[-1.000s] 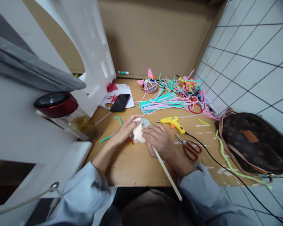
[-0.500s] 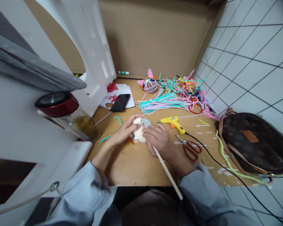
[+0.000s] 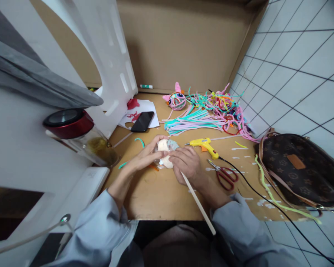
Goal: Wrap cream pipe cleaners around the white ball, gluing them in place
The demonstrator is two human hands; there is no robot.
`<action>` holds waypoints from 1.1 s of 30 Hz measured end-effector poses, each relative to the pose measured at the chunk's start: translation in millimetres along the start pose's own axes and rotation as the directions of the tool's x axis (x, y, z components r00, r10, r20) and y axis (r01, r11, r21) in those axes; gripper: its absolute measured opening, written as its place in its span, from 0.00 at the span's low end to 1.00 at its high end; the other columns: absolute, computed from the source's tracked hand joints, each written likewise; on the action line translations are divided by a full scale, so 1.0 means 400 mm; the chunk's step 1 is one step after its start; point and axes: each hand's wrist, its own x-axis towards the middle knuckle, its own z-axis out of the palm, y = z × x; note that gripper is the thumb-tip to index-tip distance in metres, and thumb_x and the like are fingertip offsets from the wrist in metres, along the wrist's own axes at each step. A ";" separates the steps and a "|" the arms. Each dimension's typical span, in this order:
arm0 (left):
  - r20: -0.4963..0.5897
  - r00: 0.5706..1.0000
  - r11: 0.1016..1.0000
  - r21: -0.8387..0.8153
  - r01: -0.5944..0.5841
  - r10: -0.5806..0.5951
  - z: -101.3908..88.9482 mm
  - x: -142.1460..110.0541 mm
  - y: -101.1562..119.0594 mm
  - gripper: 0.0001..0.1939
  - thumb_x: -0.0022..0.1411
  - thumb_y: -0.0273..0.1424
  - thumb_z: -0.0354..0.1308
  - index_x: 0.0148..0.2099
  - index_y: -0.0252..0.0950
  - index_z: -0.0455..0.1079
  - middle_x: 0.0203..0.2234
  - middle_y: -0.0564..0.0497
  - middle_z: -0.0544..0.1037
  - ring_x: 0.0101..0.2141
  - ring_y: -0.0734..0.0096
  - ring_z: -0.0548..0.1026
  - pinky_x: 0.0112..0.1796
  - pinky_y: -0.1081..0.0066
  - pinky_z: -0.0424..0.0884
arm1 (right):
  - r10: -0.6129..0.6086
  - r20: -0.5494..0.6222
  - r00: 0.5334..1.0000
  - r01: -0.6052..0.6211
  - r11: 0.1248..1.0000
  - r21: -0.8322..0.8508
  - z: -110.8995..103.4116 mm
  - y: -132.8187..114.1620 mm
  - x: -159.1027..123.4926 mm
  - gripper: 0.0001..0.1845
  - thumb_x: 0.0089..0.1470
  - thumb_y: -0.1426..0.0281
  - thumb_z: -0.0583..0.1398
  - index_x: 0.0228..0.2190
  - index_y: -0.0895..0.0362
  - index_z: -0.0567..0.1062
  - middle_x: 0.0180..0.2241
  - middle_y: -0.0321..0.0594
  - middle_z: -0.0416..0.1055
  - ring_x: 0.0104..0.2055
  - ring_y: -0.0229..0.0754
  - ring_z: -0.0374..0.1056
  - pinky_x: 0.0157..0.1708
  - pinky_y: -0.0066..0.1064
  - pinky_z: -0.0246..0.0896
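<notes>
From my remote view, my left hand (image 3: 147,154) curls its fingers around the side of the cream-and-clear ball (image 3: 164,161) above the front of the table (image 3: 156,200), and my right hand (image 3: 186,163) closes its fingers on the ball's other side, a pale strip (image 3: 199,204) trailing from beneath it. The yellow glue gun (image 3: 203,143) and red-handled scissors (image 3: 224,176) lie near my right hand.

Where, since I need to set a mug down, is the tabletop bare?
Mostly bare: the front patch between the left hand, pale stick and table edge. Crowded: back right, with fuzzy stems; right side, with scissors, glue gun, bag.
</notes>
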 end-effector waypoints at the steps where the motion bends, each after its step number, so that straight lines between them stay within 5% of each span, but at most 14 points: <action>1: 0.011 1.000 1.000 0.007 -0.002 0.001 -0.003 -0.001 -0.002 0.32 0.56 0.42 0.59 0.60 0.38 0.57 0.41 0.50 0.72 0.37 0.66 0.71 0.37 0.69 0.70 | -0.002 -0.001 1.000 0.002 1.000 0.010 0.001 0.001 -0.001 0.13 0.54 0.79 0.53 0.37 0.57 0.75 0.39 0.43 0.78 0.43 0.44 0.70 0.43 0.38 0.62; 5: 0.016 0.999 0.997 0.069 -0.044 0.043 -0.009 0.000 -0.009 0.35 0.55 0.42 0.60 0.62 0.39 0.57 0.53 0.45 0.69 0.46 0.58 0.72 0.46 0.64 0.72 | 0.012 -0.028 1.000 -0.010 0.999 0.049 0.008 0.007 -0.007 0.14 0.53 0.80 0.54 0.39 0.59 0.74 0.40 0.45 0.78 0.44 0.45 0.70 0.44 0.39 0.63; 10: -0.023 0.991 0.977 0.171 -0.128 0.134 -0.001 0.008 -0.008 0.42 0.46 0.43 0.69 0.61 0.37 0.59 0.63 0.39 0.61 0.61 0.48 0.62 0.61 0.55 0.60 | 0.052 -0.072 0.996 -0.048 0.997 0.061 0.010 0.011 -0.009 0.13 0.53 0.80 0.54 0.37 0.57 0.74 0.39 0.43 0.78 0.43 0.44 0.71 0.43 0.37 0.65; 14: -0.028 0.996 0.981 0.180 -0.076 0.083 0.008 0.007 0.004 0.48 0.41 0.42 0.71 0.62 0.34 0.57 0.57 0.39 0.66 0.55 0.50 0.69 0.57 0.55 0.66 | 0.062 -0.074 0.995 -0.057 0.996 0.061 0.007 0.011 -0.008 0.12 0.54 0.79 0.54 0.37 0.55 0.73 0.38 0.42 0.78 0.43 0.44 0.72 0.43 0.38 0.66; 19: -0.064 0.996 0.978 0.204 -0.044 0.058 0.015 0.003 0.015 0.43 0.42 0.40 0.69 0.59 0.34 0.59 0.49 0.45 0.73 0.47 0.56 0.73 0.51 0.60 0.70 | 0.069 -0.077 0.995 -0.062 0.994 0.092 0.009 0.008 -0.008 0.13 0.51 0.81 0.54 0.36 0.56 0.72 0.39 0.43 0.78 0.43 0.43 0.72 0.43 0.38 0.65; 33: 0.035 0.999 0.990 0.143 -0.020 0.015 -0.003 0.000 0.017 0.43 0.42 0.38 0.68 0.60 0.35 0.58 0.48 0.46 0.72 0.44 0.60 0.73 0.46 0.64 0.72 | 0.059 -0.078 0.995 -0.049 0.992 0.119 0.002 -0.010 -0.002 0.11 0.53 0.80 0.55 0.37 0.57 0.73 0.37 0.43 0.77 0.41 0.43 0.70 0.41 0.37 0.64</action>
